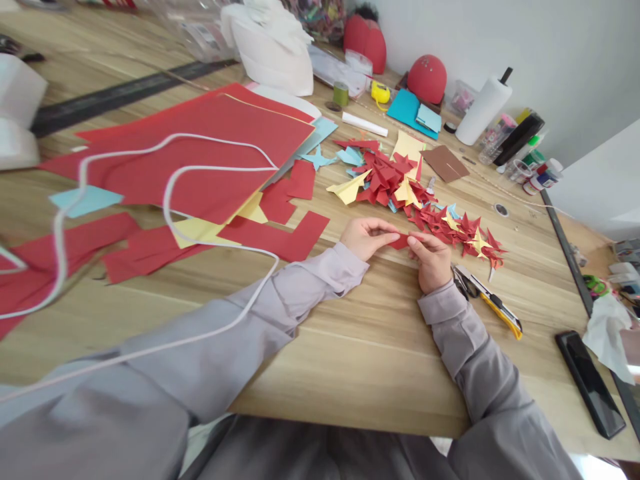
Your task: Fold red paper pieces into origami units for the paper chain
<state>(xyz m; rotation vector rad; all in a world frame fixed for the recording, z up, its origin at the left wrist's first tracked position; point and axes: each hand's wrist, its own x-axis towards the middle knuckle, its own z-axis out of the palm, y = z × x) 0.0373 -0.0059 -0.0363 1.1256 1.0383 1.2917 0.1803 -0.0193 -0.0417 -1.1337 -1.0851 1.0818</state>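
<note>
A small piece of red paper (399, 241) is stretched between my two hands, just above the wooden table. My left hand (367, 238) pinches its left end between thumb and fingers. At the other end, my right hand (431, 259) grips it the same way; the fingers cover much of the paper. Right behind the hands lies a heap of folded red paper pieces (385, 179), with a few yellow and blue ones among them. A yellow paper plane (349, 188) rests at the heap's left. Beside my right wrist is a yellow utility knife (495, 303).
Large red sheets (190, 153) and cut red strips (295, 237) cover the left side. A white cord (220, 327) runs over the sheets and my left sleeve. A black phone (590, 383) lies at the right. Bottles and a white roll (484, 110) stand along the wall.
</note>
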